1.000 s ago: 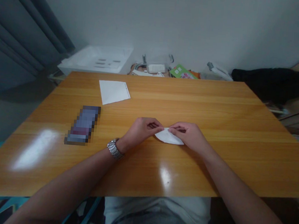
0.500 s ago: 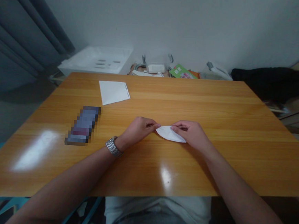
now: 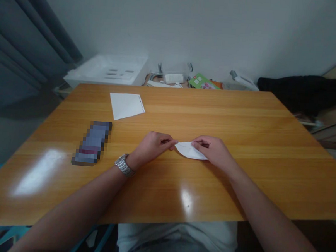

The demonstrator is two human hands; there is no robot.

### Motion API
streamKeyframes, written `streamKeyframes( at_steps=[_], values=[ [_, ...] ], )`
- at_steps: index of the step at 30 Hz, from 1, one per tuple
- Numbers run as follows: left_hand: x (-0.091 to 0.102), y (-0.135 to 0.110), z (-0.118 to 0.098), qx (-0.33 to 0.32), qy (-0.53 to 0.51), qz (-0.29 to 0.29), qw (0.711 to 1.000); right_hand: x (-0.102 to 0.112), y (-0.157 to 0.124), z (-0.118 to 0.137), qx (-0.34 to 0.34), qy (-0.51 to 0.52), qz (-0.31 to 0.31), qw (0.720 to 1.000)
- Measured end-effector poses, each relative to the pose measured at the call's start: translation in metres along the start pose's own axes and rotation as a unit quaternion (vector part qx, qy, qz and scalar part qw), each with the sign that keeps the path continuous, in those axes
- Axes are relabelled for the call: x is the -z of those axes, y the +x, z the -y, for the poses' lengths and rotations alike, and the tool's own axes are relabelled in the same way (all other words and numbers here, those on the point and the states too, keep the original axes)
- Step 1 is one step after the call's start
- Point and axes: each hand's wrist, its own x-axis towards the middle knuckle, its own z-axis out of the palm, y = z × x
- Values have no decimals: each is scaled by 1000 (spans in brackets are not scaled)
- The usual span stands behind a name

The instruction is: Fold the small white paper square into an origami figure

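A small folded white paper (image 3: 189, 150) lies on the wooden table (image 3: 243, 124) in front of me. My left hand (image 3: 151, 147), with a metal watch (image 3: 123, 165) on its wrist, pinches the paper's left tip with curled fingers. My right hand (image 3: 214, 151) has its fingers closed on the paper's right part and covers that end. Both hands rest on the tabletop.
A blurred dark phone-like object (image 3: 92, 142) lies left of my hands. A white sheet (image 3: 126, 105) sits further back on the left. Behind the table are a white box (image 3: 108, 70), a green packet (image 3: 202, 81) and dark cloth (image 3: 301, 90). A grey curtain (image 3: 20, 44) hangs at left.
My left hand has slid a little to the left along the paper, so more of the paper shows between my hands. The right hand has stayed on it.
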Motion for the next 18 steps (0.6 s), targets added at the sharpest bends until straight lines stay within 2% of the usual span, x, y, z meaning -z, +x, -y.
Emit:
streamKeyframes(
  at_steps=[5,8,13,18],
  values=[
    [-3,2,4,3,-43,-36,998,-4,-1,0,-4,29,26,999],
    [-8,3,6,1,-113,-28,993,-10,0,2,-6,53,50,997],
    [-15,3,8,13,-218,35,975,-17,3,10,-26,89,77,993],
    [-20,4,9,42,-294,89,951,-15,10,19,-24,79,86,993]
  ],
)
